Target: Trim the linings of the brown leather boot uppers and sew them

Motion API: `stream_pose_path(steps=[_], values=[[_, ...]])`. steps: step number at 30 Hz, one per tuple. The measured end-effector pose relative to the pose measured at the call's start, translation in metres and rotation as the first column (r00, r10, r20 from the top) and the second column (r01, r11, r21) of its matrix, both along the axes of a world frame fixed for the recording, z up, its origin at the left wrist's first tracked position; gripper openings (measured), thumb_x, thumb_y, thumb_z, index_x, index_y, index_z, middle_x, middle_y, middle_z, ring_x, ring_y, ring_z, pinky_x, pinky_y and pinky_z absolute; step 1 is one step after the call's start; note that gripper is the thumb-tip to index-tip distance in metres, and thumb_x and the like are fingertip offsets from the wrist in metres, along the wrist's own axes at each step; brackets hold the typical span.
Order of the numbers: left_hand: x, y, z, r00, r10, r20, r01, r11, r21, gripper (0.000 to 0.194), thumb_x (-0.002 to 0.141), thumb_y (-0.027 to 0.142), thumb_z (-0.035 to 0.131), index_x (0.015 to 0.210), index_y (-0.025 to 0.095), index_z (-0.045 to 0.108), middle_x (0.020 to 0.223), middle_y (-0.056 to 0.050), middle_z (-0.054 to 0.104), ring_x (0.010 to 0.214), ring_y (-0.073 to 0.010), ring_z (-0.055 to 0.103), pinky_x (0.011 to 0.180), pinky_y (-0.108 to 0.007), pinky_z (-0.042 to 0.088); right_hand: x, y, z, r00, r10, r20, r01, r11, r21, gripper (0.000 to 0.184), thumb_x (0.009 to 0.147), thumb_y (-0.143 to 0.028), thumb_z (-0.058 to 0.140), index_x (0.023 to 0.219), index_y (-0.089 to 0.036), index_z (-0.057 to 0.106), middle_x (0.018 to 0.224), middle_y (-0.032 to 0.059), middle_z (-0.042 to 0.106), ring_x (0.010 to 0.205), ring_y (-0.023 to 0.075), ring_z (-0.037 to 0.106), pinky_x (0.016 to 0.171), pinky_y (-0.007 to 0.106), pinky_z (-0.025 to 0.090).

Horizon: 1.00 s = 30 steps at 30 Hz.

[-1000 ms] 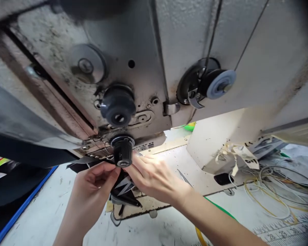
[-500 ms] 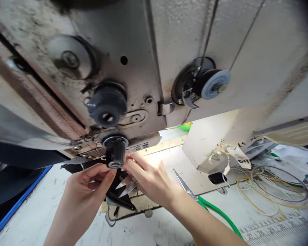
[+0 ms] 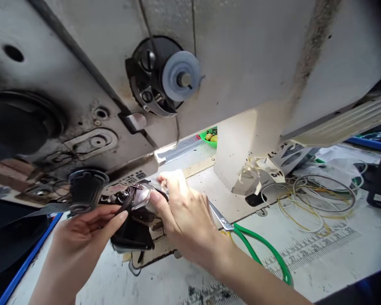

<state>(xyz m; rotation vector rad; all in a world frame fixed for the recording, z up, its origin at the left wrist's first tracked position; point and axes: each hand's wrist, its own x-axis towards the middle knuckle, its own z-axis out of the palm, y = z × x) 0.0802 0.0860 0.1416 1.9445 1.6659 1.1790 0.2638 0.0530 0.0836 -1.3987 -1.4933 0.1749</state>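
Note:
A sewing machine (image 3: 228,76) fills the upper view, its presser foot area partly hidden behind a black tension knob (image 3: 85,188). Between thumb and fingers, my left hand (image 3: 85,237) pinches a narrow black strip (image 3: 128,203) that runs up toward the needle area. Dark fabric (image 3: 131,235) lies under it on the machine bed. My right hand (image 3: 187,212) is just right of the needle area, its fingers curled; what they hold, if anything, is hidden. Something shiny and clear (image 3: 142,197) sits by its thumb.
Green-handled scissors (image 3: 263,243) lie right of my right forearm. Loose cords (image 3: 324,199) are coiled on the tabletop beyond a printed ruler scale (image 3: 314,248). A green bowl (image 3: 209,142) stands behind the machine. A blue edge (image 3: 31,258) runs along the left.
The view has shifted right and closer. The pointed blades seen at my right hand no longer show, and that hand has turned with its fingers raised. My left hand now pinches the black strip visibly.

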Motion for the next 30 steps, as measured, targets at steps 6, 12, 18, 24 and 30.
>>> stream_pose_path(steps=[6,12,18,24,30], values=[[-0.003,0.0,-0.003,0.963,0.074,0.259,-0.023,0.981,-0.194,0.029,0.049,0.024,0.09,0.074,0.019,0.076,0.077,0.0,0.078,0.069,-0.0147,0.073,0.067,-0.015,0.06,-0.014,-0.016,-0.01,0.996,0.05,0.079,-0.063,0.984,0.168,0.021,0.101,-0.021,0.041,0.109,-0.019,0.061,0.096,0.0046,0.059,0.071,0.0171,0.05,0.057,0.03,0.027],[-0.002,0.0,0.0,0.958,0.048,0.281,-0.003,0.988,-0.156,0.027,0.047,0.021,0.088,0.071,0.018,0.075,0.075,0.001,0.077,0.066,-0.0142,0.072,0.065,-0.016,0.06,-0.02,-0.011,-0.004,0.986,0.034,0.164,-0.076,0.964,0.256,0.016,0.093,-0.012,0.049,0.087,-0.017,0.064,0.086,0.0026,0.058,0.068,0.0168,0.048,0.058,0.031,0.029],[0.0,0.0,0.001,0.965,0.047,0.258,-0.003,0.985,-0.17,0.025,0.05,0.022,0.087,0.073,0.018,0.075,0.077,0.0,0.078,0.072,-0.0169,0.074,0.07,-0.018,0.062,-0.02,-0.012,0.007,0.962,0.027,0.27,-0.102,0.958,0.268,0.011,0.072,-0.007,0.061,0.076,-0.018,0.06,0.084,0.002,0.057,0.063,0.0173,0.043,0.052,0.032,0.028],[-0.003,-0.001,0.0,0.963,0.038,0.268,0.012,0.983,-0.183,0.026,0.051,0.024,0.088,0.074,0.02,0.077,0.081,0.001,0.079,0.077,-0.016,0.075,0.076,-0.017,0.06,-0.024,-0.007,-0.004,0.982,0.047,0.18,-0.096,0.957,0.273,0.011,0.088,-0.011,0.054,0.086,-0.016,0.063,0.088,0.0024,0.058,0.07,0.0164,0.049,0.058,0.03,0.032],[-0.004,-0.003,-0.003,0.975,0.066,0.212,-0.034,0.988,-0.153,0.032,0.05,0.029,0.09,0.079,0.02,0.078,0.083,0.0,0.079,0.076,-0.0185,0.075,0.072,-0.019,0.061,-0.029,-0.004,-0.015,0.994,0.079,0.08,-0.1,0.946,0.31,0.02,0.094,-0.013,0.049,0.102,-0.015,0.067,0.088,0.0039,0.061,0.07,0.0168,0.052,0.06,0.029,0.036]])
